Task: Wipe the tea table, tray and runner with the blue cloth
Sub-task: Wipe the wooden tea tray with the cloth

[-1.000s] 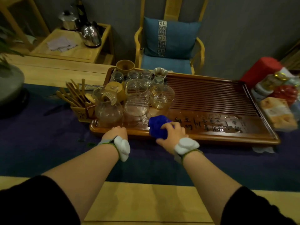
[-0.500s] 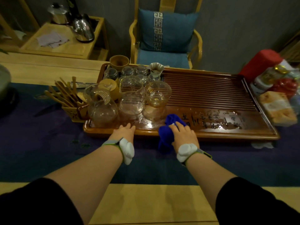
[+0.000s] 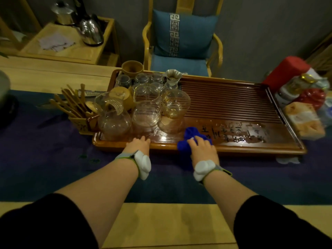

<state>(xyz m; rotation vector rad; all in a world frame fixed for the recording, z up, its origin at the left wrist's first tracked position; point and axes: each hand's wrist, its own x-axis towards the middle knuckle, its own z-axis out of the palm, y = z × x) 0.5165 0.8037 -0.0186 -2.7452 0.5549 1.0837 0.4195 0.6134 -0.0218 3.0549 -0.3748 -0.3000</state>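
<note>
Two hands at tray (image 3: 224,149) near rim. Tool holder (image 3: 81,124) far left on runner (image 3: 45,151). My left hand (image 3: 139,143) flat on rim, fingers straight, holding nothing, before glass pitchers (image 3: 115,115). My right hand (image 3: 202,146) presses blue cloth (image 3: 186,141) onto tray's wet front ledge; cloth hangs over rim. Packets (image 3: 304,119) far right.

tea table (image 3: 172,221) — runner (image 3: 45,150), tray (image 3: 233,150)

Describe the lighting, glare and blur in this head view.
Head view: dim, warm light; bright glare on the wet front of the tray beside the cloth; wide-angle bending curves the edges; the packages at right are smeared; both sleeves nearly black.
</note>
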